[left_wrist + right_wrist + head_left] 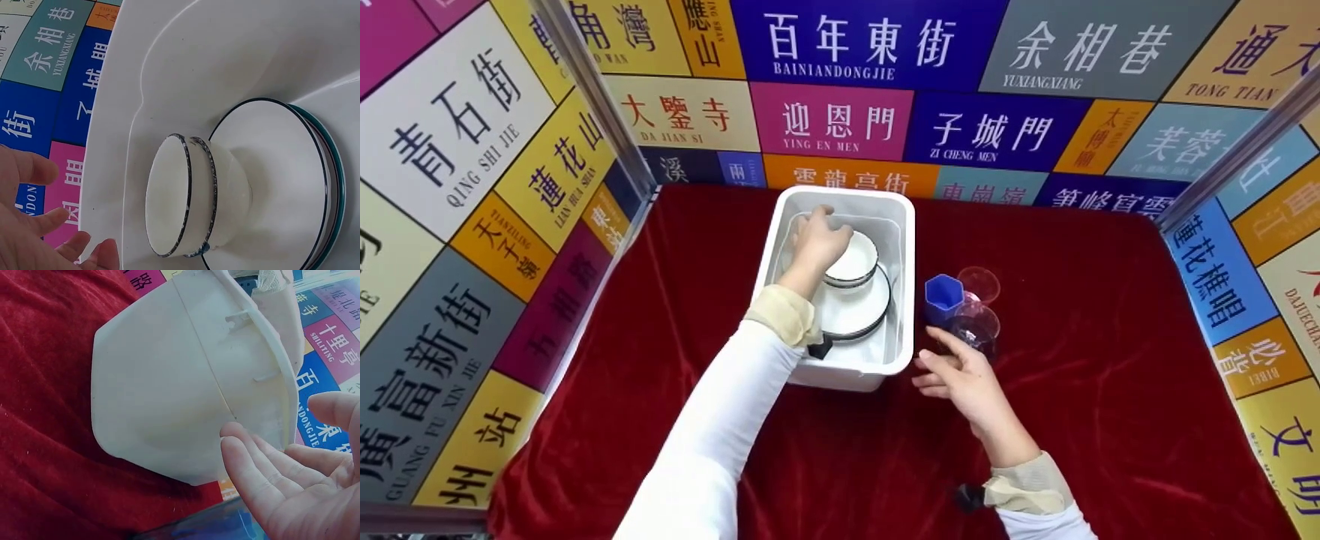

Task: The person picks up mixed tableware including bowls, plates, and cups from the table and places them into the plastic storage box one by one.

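A white bin holds stacked plates with two bowls on top; the left wrist view shows the bowls and dark-rimmed plates inside. My left hand is over the bin beside the bowls, and in its wrist view the hand has spread fingers apart from them. My right hand, fingers loosely extended, is off the bin's near right corner; in its wrist view the hand is by the bin's outer wall, holding nothing. Whether its fingertips touch the wall I cannot tell.
Right of the bin stand a blue hexagonal cup, a pinkish clear glass and a darker clear glass, close to my right fingers. Red cloth covers the table. Panels with street names rise behind and at both sides.
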Tool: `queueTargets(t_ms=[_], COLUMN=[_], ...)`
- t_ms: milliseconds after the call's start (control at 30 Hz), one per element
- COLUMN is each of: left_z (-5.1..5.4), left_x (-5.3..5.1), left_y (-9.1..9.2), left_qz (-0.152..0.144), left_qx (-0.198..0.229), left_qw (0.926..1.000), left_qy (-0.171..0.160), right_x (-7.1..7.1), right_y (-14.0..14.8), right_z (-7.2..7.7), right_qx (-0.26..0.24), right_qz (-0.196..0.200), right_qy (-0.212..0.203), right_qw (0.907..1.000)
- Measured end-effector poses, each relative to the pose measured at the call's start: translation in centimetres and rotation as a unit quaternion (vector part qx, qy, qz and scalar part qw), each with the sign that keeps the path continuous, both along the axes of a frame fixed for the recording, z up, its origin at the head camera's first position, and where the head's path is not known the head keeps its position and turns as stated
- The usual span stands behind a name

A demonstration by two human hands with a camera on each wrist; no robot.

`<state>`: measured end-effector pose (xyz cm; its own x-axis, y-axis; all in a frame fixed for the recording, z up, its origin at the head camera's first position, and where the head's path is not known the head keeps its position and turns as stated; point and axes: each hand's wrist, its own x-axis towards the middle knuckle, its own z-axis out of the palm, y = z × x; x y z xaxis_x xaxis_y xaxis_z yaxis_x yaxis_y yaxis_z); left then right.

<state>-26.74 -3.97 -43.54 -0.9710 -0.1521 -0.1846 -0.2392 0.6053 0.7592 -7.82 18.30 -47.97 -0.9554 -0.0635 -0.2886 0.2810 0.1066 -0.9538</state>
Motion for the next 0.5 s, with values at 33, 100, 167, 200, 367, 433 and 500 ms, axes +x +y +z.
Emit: queueTargets(t_ms=[33,100,167,200,367,433,500], left_z=[0.1,0.4,0.6,0.7,1.2,1.3,1.3], left_x=[0.0,0.1,0.2,0.2,0.4,0.4,0.4], left_y=[0.1,0.2,0.3,0.3,0.4,0.4,0.4], left_qz=[-0.001,-0.004,-0.008,-0.011,-0.019,-0.021,-0.021], left_qx=[0.004,0.015,0.024,0.027,0.033,0.032,0.030], left_qw=[1.0000,0.9999,0.9996,0.9995,0.9991,0.9992,0.9992], left_qy=[0.002,0.005,0.008,0.010,0.016,0.015,0.015], right_x=[0.0,0.1,0.2,0.2,0.4,0.5,0.5], right_y=[0.1,0.4,0.8,0.9,1.6,1.8,2.1], right_z=[0.0,0.1,0.1,0.2,0.4,0.5,0.6], right_qx=[0.000,0.001,0.003,0.003,0.008,0.006,0.005], right_qz=[-0.002,-0.006,-0.011,-0.014,-0.023,-0.025,-0.027], right_qy=[0.002,0.005,0.007,0.009,0.010,0.009,0.008], right_qw=[1.0000,1.0000,0.9999,0.9999,0.9997,0.9996,0.9996])
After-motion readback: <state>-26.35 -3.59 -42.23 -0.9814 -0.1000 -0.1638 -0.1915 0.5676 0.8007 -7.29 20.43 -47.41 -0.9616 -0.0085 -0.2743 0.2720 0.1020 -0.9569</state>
